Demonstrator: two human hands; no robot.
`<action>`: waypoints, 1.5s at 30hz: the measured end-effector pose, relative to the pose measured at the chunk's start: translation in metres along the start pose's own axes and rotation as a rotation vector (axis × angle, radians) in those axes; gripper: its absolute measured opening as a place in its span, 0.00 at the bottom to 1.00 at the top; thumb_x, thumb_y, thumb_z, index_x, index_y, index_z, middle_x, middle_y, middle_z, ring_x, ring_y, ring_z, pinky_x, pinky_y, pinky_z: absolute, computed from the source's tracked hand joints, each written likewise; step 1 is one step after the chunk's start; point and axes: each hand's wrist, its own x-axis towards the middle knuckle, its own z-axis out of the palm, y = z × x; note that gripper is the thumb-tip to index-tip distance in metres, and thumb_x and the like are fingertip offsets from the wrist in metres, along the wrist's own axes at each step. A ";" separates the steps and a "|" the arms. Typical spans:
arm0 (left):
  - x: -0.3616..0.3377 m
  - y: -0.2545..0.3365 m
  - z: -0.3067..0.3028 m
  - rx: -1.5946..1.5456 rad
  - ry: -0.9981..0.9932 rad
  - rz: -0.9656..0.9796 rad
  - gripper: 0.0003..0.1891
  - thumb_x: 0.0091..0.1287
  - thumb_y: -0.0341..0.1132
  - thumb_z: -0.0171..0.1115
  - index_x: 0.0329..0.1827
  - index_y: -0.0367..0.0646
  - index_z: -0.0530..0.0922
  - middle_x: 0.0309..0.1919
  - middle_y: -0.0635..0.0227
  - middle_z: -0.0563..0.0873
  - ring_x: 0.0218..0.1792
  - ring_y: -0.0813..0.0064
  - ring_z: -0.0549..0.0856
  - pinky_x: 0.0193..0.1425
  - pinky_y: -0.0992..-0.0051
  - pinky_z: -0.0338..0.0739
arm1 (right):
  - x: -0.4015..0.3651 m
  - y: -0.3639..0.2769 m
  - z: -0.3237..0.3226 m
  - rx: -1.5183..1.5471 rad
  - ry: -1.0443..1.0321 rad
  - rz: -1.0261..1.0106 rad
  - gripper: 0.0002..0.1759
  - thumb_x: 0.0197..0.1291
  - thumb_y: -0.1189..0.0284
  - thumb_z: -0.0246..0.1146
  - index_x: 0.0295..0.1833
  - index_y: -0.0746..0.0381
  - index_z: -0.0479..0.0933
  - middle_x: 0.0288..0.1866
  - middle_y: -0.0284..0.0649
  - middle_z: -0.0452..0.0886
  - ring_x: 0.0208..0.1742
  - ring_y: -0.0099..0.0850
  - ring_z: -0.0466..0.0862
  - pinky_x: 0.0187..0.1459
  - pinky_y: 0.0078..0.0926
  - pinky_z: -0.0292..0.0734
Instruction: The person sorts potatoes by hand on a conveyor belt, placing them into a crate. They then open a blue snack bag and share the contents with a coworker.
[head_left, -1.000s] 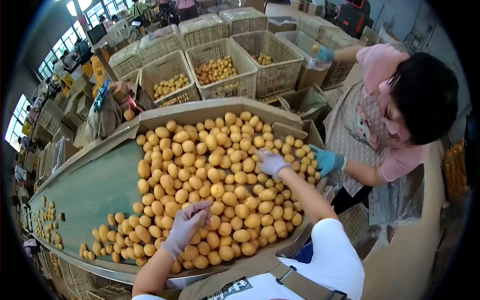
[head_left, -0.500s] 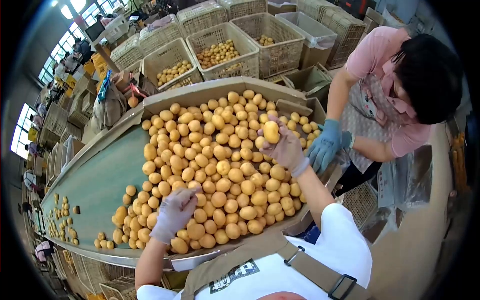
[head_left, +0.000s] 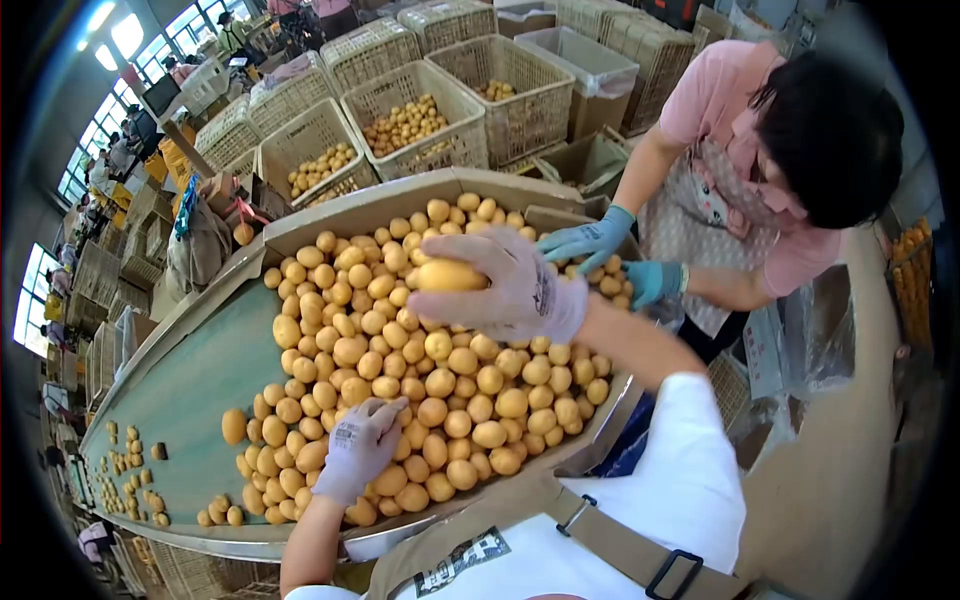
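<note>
Since the earlier frame, right hand (head_left: 525, 285) has shifted leftward, nearer the camera; thumb and fingers clasp one yellow fruit (head_left: 450, 275) above the pile (head_left: 438, 383). Left hand (head_left: 360, 445): fingers bent at the pile, grip indeterminable. Green belt (head_left: 190, 370) beyond, leftward.

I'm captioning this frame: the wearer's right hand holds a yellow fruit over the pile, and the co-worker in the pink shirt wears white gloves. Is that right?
Not quite: the co-worker in the pink shirt wears blue gloves, not white ones, as the head view shows. The wearer's right hand does hold a yellow fruit over the pile.
</note>
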 end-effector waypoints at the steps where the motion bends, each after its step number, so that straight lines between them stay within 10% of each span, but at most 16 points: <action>1: 0.001 0.000 -0.001 -0.007 -0.001 -0.015 0.15 0.67 0.29 0.63 0.55 0.45 0.86 0.43 0.57 0.88 0.45 0.54 0.87 0.51 0.62 0.81 | 0.018 0.014 -0.008 -0.108 0.097 -0.246 0.24 0.61 0.69 0.69 0.64 0.46 0.81 0.63 0.44 0.78 0.52 0.38 0.81 0.50 0.35 0.79; 3: -0.001 0.000 -0.001 -0.033 0.008 -0.048 0.15 0.67 0.29 0.64 0.55 0.45 0.86 0.43 0.57 0.88 0.46 0.54 0.87 0.51 0.61 0.81 | 0.029 0.079 -0.020 -0.308 -0.053 -0.069 0.25 0.65 0.67 0.64 0.68 0.52 0.77 0.64 0.48 0.78 0.57 0.41 0.81 0.55 0.38 0.78; 6: -0.015 -0.010 0.006 -0.032 0.029 -0.049 0.15 0.68 0.32 0.63 0.57 0.49 0.85 0.44 0.60 0.87 0.46 0.55 0.86 0.49 0.60 0.82 | 0.002 0.176 -0.038 -0.557 -0.256 0.937 0.27 0.71 0.64 0.56 0.73 0.60 0.70 0.67 0.54 0.78 0.66 0.45 0.80 0.62 0.44 0.78; 7: -0.012 -0.013 0.005 -0.005 0.034 -0.054 0.15 0.68 0.33 0.63 0.57 0.50 0.85 0.44 0.60 0.87 0.46 0.55 0.86 0.50 0.60 0.82 | -0.024 0.194 -0.031 -0.716 0.070 0.699 0.27 0.70 0.65 0.57 0.73 0.60 0.72 0.69 0.54 0.77 0.68 0.46 0.79 0.65 0.44 0.77; 9: -0.003 -0.016 0.002 -0.038 0.043 -0.079 0.15 0.68 0.32 0.64 0.56 0.48 0.85 0.43 0.59 0.88 0.47 0.54 0.86 0.51 0.61 0.81 | -0.046 0.172 -0.014 -0.433 0.029 0.493 0.28 0.68 0.64 0.56 0.74 0.55 0.71 0.64 0.50 0.81 0.60 0.51 0.83 0.58 0.44 0.82; 14: -0.007 -0.019 0.000 -0.042 -0.010 -0.069 0.14 0.68 0.32 0.63 0.56 0.49 0.85 0.43 0.60 0.88 0.46 0.53 0.86 0.52 0.61 0.81 | -0.150 0.058 0.051 -0.038 -0.557 0.833 0.28 0.70 0.58 0.58 0.72 0.57 0.71 0.64 0.50 0.80 0.60 0.48 0.83 0.61 0.37 0.79; 17: -0.010 -0.020 0.001 -0.039 -0.030 -0.095 0.15 0.68 0.33 0.62 0.57 0.51 0.84 0.44 0.61 0.88 0.47 0.54 0.86 0.52 0.60 0.81 | -0.164 -0.030 0.061 0.036 -1.041 0.901 0.33 0.74 0.43 0.45 0.73 0.52 0.73 0.73 0.47 0.74 0.78 0.44 0.66 0.78 0.67 0.36; 24: -0.005 -0.025 0.002 -0.071 -0.035 -0.113 0.15 0.69 0.36 0.62 0.58 0.53 0.85 0.43 0.63 0.88 0.47 0.55 0.86 0.51 0.59 0.82 | -0.183 -0.081 0.089 0.176 -0.333 1.247 0.34 0.71 0.43 0.56 0.72 0.54 0.75 0.74 0.52 0.72 0.76 0.52 0.66 0.76 0.52 0.57; 28: -0.008 -0.022 0.003 0.013 -0.022 -0.055 0.15 0.69 0.36 0.63 0.58 0.53 0.84 0.44 0.62 0.88 0.48 0.56 0.86 0.52 0.60 0.82 | -0.089 -0.079 0.113 0.500 -0.002 0.876 0.32 0.67 0.56 0.63 0.72 0.60 0.74 0.36 0.47 0.86 0.40 0.39 0.86 0.48 0.37 0.80; 31: -0.017 -0.032 0.016 -0.177 0.050 -0.071 0.13 0.67 0.33 0.64 0.54 0.47 0.85 0.42 0.64 0.88 0.45 0.62 0.87 0.50 0.63 0.82 | 0.020 -0.112 0.099 0.854 -0.513 0.623 0.39 0.60 0.64 0.67 0.76 0.65 0.67 0.50 0.50 0.86 0.48 0.42 0.86 0.52 0.37 0.80; 36: -0.031 -0.014 0.018 0.051 0.000 -0.057 0.11 0.65 0.32 0.62 0.50 0.45 0.85 0.38 0.62 0.87 0.42 0.61 0.87 0.48 0.65 0.83 | 0.111 -0.173 0.096 1.021 -0.375 -0.140 0.49 0.51 0.65 0.71 0.79 0.65 0.63 0.46 0.50 0.85 0.50 0.47 0.85 0.54 0.42 0.79; 41: -0.045 -0.007 0.031 0.156 0.063 -0.120 0.10 0.63 0.31 0.60 0.45 0.44 0.85 0.35 0.60 0.86 0.38 0.61 0.87 0.46 0.66 0.83 | 0.108 -0.213 0.094 1.229 -0.429 -0.137 0.47 0.50 0.65 0.77 0.73 0.75 0.68 0.23 0.37 0.76 0.36 0.40 0.82 0.40 0.34 0.75; 45: -0.040 -0.011 0.026 0.176 0.070 -0.116 0.09 0.61 0.31 0.59 0.41 0.42 0.85 0.32 0.59 0.86 0.35 0.60 0.87 0.44 0.67 0.83 | 0.111 -0.226 0.096 1.194 -0.422 -0.184 0.49 0.52 0.65 0.75 0.76 0.74 0.64 0.25 0.36 0.76 0.39 0.39 0.82 0.43 0.34 0.72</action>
